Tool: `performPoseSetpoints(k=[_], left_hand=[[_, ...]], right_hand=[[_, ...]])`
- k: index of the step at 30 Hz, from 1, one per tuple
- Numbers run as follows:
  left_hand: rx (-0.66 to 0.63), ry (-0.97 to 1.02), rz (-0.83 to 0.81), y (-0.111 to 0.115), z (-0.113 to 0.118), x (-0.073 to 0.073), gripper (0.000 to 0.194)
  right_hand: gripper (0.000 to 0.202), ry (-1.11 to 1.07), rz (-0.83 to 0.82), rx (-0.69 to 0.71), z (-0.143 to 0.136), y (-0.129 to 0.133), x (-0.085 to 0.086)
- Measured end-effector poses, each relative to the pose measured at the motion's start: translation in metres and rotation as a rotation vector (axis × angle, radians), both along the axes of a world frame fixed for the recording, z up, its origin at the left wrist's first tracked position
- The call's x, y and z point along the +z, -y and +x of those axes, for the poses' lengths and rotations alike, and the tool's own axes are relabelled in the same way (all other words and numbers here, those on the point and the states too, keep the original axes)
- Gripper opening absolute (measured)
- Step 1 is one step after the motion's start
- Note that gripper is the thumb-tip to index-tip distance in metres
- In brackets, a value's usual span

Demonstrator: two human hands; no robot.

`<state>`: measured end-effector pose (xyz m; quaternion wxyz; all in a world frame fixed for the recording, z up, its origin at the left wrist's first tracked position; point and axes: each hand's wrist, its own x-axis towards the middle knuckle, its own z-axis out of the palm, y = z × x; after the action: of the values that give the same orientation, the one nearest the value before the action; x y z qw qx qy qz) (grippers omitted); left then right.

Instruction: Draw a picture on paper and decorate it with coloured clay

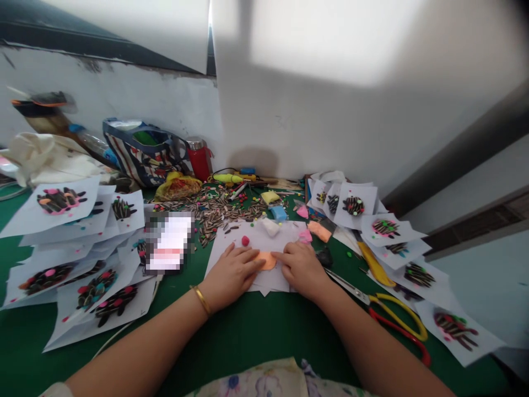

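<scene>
A flattened orange piece of clay [265, 260] lies on white paper [219, 252] in front of me. My left hand [235, 274] rests on the paper, fingers stretched out, with its fingertips on the clay's left side. From the right, my right hand [303, 270] touches the clay's edge with an extended index finger; its other fingers are bent and partly hidden. A small red ball [245, 241] sits above my left hand. White clay [269, 226] and pink clay [305, 236] lie at the paper's far edge.
Sunflower seeds [227, 207] are scattered behind the paper. Seed-decorated sheets lie in stacks at left [28, 220] and right [438, 286]. Scissors [397, 317] and a yellow-handled cutter [374, 263] lie right. A phone [169, 242], striped bag [140, 154] and red bottle [199, 160] stand or lie left.
</scene>
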<state>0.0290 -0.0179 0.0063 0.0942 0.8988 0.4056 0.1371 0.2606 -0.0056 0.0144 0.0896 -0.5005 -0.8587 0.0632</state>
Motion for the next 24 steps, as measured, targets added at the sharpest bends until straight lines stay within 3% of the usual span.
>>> performPoseSetpoints(k=[6, 13, 24], left_hand=[[0.009, -0.031, 0.027, 0.0012, 0.0014, -0.0021, 0.035], [0.012, 0.003, -0.002, 0.0007, -0.0007, -0.0028, 0.042], [0.027, -0.049, 0.01, 0.0048, -0.0008, -0.0012, 0.039]], right_hand=[[0.038, 0.039, -0.016, 0.091, -0.0013, 0.0048, 0.0034], [0.04, -0.02, -0.003, 0.083, 0.0058, 0.0024, 0.0063], [0.015, -0.064, -0.024, 0.037, 0.0032, 0.0021, 0.0013]])
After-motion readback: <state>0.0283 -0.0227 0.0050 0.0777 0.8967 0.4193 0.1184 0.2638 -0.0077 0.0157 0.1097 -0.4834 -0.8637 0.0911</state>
